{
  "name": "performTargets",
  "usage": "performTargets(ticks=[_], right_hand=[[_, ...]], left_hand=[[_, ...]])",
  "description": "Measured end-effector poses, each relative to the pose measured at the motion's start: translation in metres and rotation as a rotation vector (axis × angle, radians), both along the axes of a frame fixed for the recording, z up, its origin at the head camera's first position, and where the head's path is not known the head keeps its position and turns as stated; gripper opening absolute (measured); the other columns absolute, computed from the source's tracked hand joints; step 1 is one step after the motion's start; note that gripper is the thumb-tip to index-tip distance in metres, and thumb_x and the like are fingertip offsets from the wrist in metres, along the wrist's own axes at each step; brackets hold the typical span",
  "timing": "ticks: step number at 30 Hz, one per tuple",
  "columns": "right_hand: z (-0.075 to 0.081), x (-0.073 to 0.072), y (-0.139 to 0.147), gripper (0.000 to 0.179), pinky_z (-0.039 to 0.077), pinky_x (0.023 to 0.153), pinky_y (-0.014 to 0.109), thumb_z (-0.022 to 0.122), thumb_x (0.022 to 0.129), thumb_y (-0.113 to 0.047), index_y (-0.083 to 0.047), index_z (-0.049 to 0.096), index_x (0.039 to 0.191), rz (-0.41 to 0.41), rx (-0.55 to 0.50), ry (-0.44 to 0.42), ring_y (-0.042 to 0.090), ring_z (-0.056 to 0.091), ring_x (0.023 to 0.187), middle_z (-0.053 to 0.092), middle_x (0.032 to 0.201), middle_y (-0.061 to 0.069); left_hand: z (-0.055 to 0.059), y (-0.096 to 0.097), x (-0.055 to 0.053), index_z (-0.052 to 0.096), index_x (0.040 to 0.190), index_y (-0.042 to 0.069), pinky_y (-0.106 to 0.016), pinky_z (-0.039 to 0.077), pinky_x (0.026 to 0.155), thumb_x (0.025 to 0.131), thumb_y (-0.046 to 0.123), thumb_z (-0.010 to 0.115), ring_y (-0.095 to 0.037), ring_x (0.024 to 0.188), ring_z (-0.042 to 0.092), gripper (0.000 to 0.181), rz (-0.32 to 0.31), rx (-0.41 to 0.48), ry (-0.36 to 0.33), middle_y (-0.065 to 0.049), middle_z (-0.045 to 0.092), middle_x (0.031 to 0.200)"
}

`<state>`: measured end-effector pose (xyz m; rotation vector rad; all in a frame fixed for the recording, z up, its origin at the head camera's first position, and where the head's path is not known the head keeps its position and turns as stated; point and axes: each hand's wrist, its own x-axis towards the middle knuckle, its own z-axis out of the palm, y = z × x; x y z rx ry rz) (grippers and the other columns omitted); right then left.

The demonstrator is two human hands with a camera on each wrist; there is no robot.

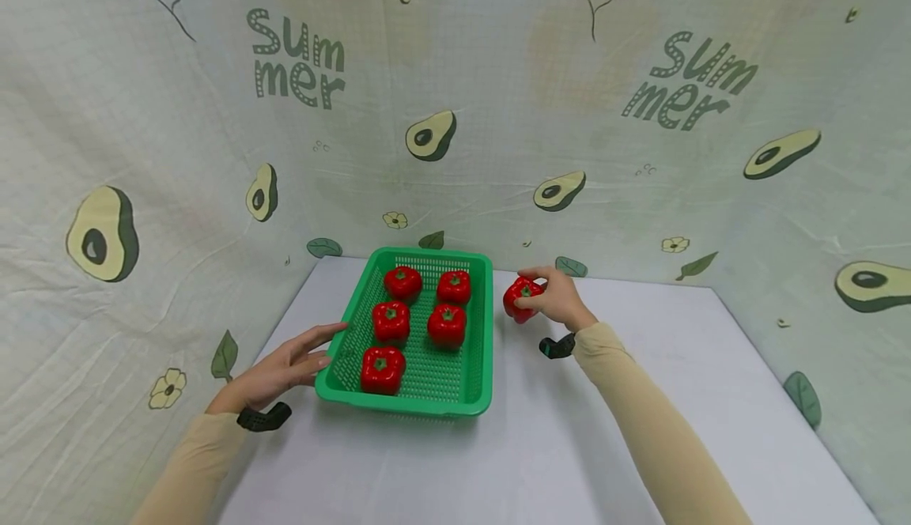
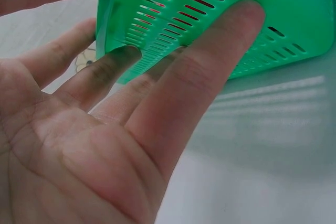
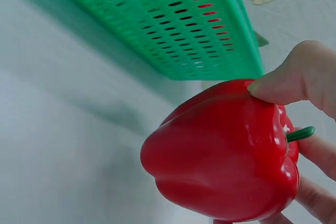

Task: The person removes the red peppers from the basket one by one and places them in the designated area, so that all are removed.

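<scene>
A green plastic basket (image 1: 434, 410) with slotted walls stands on the table, and several red bell peppers (image 1: 447, 326) sit upright inside it. My left hand (image 1: 288, 367) touches the basket's left wall; in the left wrist view its fingers (image 2: 197, 72) lie against the slotted side, fairly straight. To the right of the basket, my right hand (image 1: 558, 297) grips another red bell pepper (image 1: 519, 307) between thumb and fingers. The right wrist view shows that pepper (image 3: 220, 153) on its side relative to the camera, green stem toward the palm, apart from the basket wall.
A white table (image 1: 427, 470) lies under the basket. Cloth printed with avocados and lettering (image 1: 484, 74) hangs behind and at both sides. Dark wrist camera mounts (image 1: 265, 417) are on both wrists.
</scene>
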<state>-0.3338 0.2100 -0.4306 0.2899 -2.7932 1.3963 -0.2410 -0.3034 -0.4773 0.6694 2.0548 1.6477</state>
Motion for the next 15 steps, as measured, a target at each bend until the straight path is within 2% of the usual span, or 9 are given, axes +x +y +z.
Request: performTargets(ticks=[3, 10, 15], right_hand=[[-0.004, 0.001, 0.0, 0.054, 0.054, 0.08, 0.04, 0.08, 0.085, -0.018, -0.01, 0.06, 0.135, -0.01, 0.013, -0.006, 0.034, 0.055, 0.108, 0.053, 0.132, 0.015], [-0.011, 0.0, 0.001, 0.054, 0.053, 0.082, 0.04, 0.08, 0.084, -0.018, -0.009, 0.061, 0.134, -0.03, 0.034, -0.01, 0.034, 0.053, 0.111, 0.053, 0.134, 0.016], [-0.015, -0.002, 0.0, 0.056, 0.054, 0.08, 0.039, 0.08, 0.083, -0.017, -0.008, 0.061, 0.134, -0.036, 0.039, -0.02, 0.034, 0.054, 0.11, 0.054, 0.132, 0.016]], left_hand=[[-0.001, 0.0, -0.001, 0.025, 0.158, 0.021, -0.051, 0.048, 0.094, 0.107, 0.011, 0.042, -0.039, 0.136, 0.042, 0.055, 0.002, 0.002, -0.012, -0.01, 0.019, 0.162], [-0.001, 0.0, -0.002, 0.024, 0.159, 0.02, -0.053, 0.048, 0.093, 0.107, 0.009, 0.041, -0.045, 0.14, 0.032, 0.055, -0.008, 0.009, 0.01, -0.009, 0.017, 0.162], [-0.001, 0.0, 0.0, 0.025, 0.158, 0.02, -0.053, 0.048, 0.093, 0.107, 0.01, 0.042, -0.043, 0.139, 0.035, 0.055, 0.003, 0.002, 0.009, -0.009, 0.018, 0.162]])
